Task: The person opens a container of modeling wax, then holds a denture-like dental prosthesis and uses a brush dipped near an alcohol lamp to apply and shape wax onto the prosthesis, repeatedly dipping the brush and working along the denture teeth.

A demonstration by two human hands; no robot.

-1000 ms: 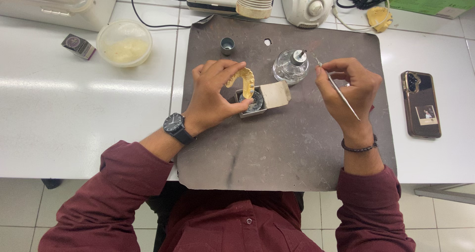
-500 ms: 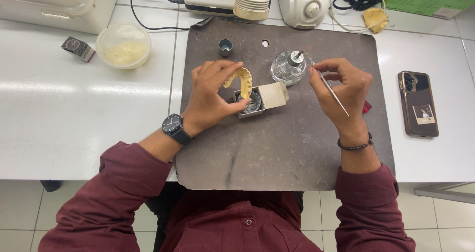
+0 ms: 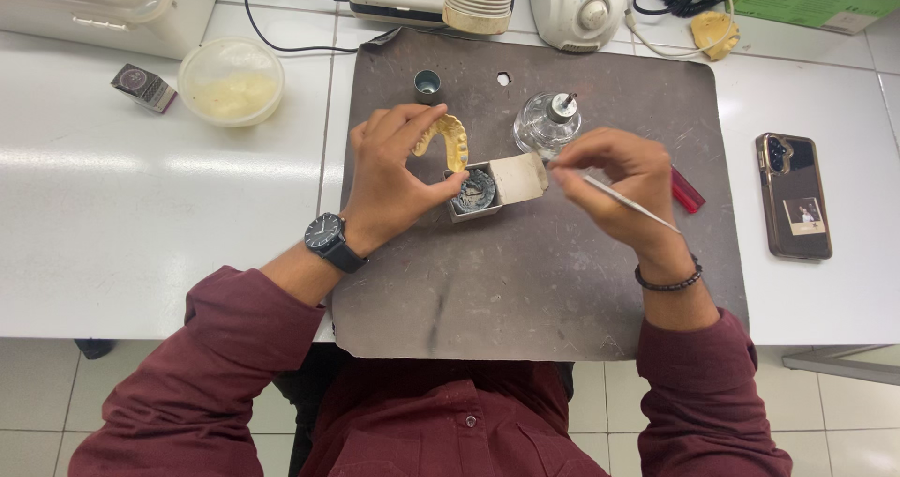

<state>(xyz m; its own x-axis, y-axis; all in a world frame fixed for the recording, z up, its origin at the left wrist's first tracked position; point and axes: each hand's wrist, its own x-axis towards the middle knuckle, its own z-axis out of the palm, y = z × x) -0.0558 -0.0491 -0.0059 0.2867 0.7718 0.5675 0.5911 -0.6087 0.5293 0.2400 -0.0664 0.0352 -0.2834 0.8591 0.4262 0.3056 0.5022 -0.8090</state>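
Left hand [image 3: 394, 177] closed on the yellow dental cast [image 3: 448, 140] and right hand [image 3: 614, 182] pinching the thin metal instrument [image 3: 630, 205] flank the small wax box [image 3: 487, 188]; I judge steady, light tip contact best.

Bench: you sit at a white worktop [image 3: 141, 243] made of large glossy panels with thin seams between them.
Mat: a dark grey, scuffed mat [image 3: 525, 290] lies on the worktop right in front of you, its near edge overhanging the worktop's front.
Floor: pale square tiles [image 3: 37, 402] with grey grout show below the worktop's front edge, on both sides of you.
Light: a soft bright streak [image 3: 112, 163] runs across the worktop left of the mat.
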